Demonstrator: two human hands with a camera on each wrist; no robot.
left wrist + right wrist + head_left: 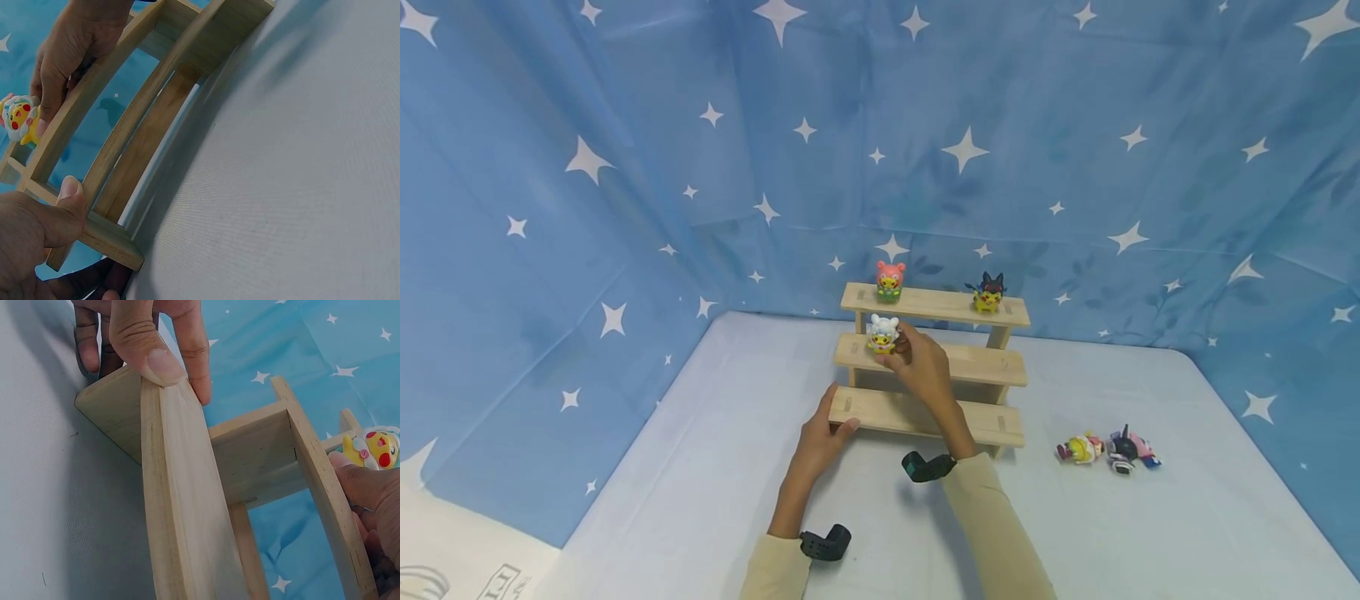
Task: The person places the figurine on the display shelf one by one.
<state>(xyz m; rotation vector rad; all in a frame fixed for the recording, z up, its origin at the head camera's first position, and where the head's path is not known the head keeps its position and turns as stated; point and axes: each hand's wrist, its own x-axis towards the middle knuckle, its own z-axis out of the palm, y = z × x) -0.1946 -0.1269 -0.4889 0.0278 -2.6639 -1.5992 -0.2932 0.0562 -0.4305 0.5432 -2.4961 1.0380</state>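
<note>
White-hooded Pikachu fig (883, 335) pinched in R hand (923, 365), ~10 o'clock from ctr of 3-tier wooden stand (977, 360); L hand (822, 437) clamped on bottom tier (891, 410), ~8 o'clock.

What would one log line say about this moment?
left grip: holds lowest shelf | right grip: holds white toy at middle shelf | top shelf: pink-topped toy, black-eared toy | table, right: toys lying

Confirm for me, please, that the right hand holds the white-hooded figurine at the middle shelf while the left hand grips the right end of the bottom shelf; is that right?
Not quite: the left hand grips the left end of the bottom shelf, not the right, in the head view. The right hand holds the white-hooded figurine at the middle shelf.
</note>
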